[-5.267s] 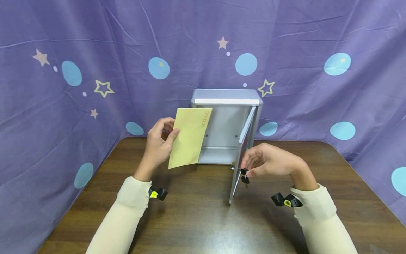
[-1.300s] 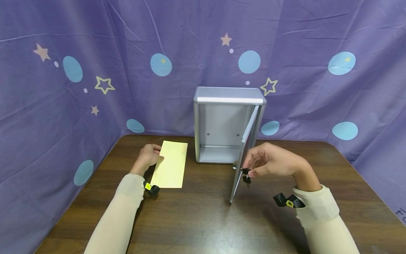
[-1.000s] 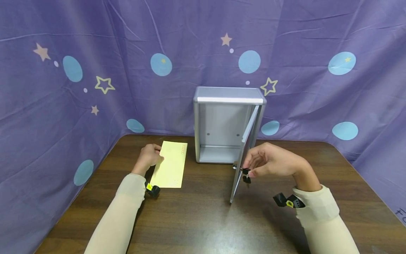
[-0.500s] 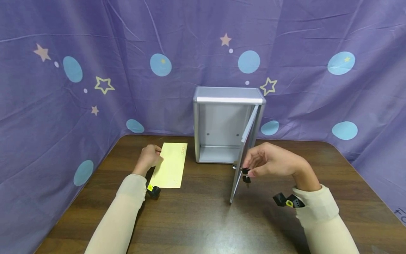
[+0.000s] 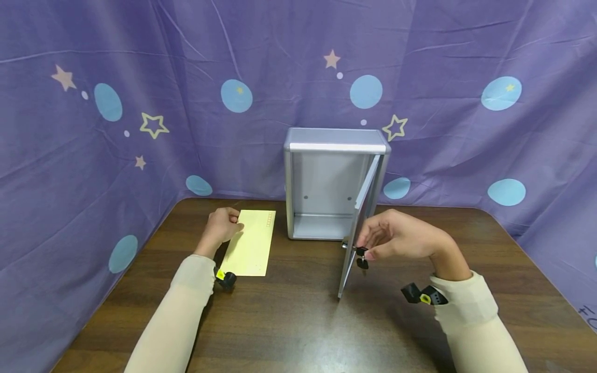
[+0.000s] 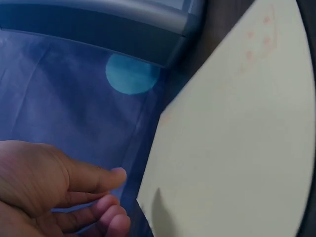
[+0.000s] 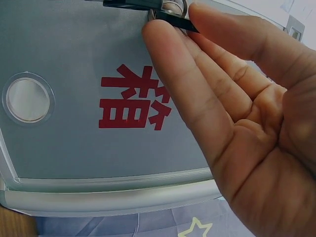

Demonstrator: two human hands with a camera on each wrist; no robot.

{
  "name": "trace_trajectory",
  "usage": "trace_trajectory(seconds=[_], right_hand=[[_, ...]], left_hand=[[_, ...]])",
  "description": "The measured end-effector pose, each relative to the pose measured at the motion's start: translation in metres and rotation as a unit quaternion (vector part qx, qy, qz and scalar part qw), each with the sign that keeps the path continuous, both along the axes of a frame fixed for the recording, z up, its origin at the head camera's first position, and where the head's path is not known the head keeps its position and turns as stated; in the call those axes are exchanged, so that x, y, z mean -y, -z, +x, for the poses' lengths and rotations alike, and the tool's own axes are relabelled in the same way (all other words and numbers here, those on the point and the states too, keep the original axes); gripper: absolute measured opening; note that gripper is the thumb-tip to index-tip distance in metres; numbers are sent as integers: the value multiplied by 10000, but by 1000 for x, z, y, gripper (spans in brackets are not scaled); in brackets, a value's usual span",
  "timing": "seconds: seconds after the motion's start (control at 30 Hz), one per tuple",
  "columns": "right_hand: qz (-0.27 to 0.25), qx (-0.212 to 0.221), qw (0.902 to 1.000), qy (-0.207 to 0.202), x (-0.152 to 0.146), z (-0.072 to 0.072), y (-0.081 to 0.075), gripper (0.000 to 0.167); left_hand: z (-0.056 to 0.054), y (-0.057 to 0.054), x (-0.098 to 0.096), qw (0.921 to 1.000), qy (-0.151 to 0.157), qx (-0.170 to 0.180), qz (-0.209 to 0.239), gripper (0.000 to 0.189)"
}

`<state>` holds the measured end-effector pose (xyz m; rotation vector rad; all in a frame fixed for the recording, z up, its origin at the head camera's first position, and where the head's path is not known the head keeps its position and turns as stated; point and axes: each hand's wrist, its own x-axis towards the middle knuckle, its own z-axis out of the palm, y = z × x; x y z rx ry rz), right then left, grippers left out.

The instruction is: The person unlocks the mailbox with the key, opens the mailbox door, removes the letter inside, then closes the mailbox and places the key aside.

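Note:
A yellow envelope (image 5: pixel 252 246) lies flat on the table, left of a silver metal mailbox (image 5: pixel 337 140). My left hand (image 5: pixel 221 226) is at its upper left edge; in the left wrist view the loosely bent fingers are apart from the envelope (image 6: pixel 237 133). The mailbox door (image 5: pixel 358 217) stands swung out on its right side. At its lock, my right hand (image 5: pixel 401 233) pinches a black-headed key (image 5: pixel 361 251) between thumb and index finger. A second key (image 5: pixel 362 263) dangles below it. In the right wrist view the door front bears a red character (image 7: pixel 131 98).
Everything stands on a brown wooden table (image 5: pixel 298 321). A purple curtain (image 5: pixel 289 62) with stars and blue spots hangs behind and to the sides. The door's free edge juts toward me between the two hands.
The envelope has gone from in front of the mailbox, where my left hand held it up, down onto the table at left. The left fingers have come off it. The right hand stays put.

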<state>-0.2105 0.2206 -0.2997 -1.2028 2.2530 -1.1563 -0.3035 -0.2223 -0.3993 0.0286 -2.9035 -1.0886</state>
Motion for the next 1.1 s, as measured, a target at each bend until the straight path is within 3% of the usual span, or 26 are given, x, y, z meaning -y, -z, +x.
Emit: trace_trajectory(seconds=[0.33, 0.5, 0.73, 0.93, 1.1], right_hand=[[5, 3, 10000, 12, 0, 0, 0, 14], [13, -20, 10000, 38, 0, 0, 0, 14], [5, -40, 10000, 40, 0, 0, 0, 14], [51, -85, 9999, 80, 1, 1, 0, 14], [123, -125, 9998, 120, 1, 2, -2, 14]], left_hand=[[1, -12, -13, 9988, 150, -432, 160, 46], [4, -17, -22, 9950, 257, -851, 457, 45], [9, -23, -40, 9795, 561, -1489, 1238, 44], [11, -26, -53, 9663, 747, -1519, 1939, 49], [16, -29, -64, 9577, 971, -1684, 2124, 55]])
